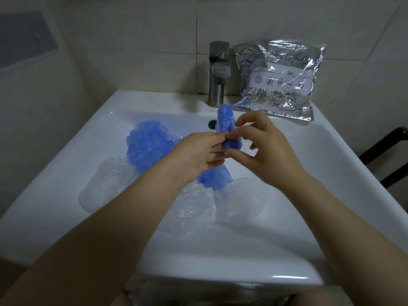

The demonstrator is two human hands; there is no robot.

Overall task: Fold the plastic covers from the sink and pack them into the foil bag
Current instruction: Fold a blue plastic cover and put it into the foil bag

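blue cover [225, 120] between both hands

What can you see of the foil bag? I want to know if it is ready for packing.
The foil bag is a crinkled, shiny silver pouch with a pale label band, a row of round icons and dark line drawings, a fish among them. It stands tilted on the back right ledge of the sink, leaning on the tiled wall right of the tap. Neither hand touches it. Whether its top is open cannot be told.
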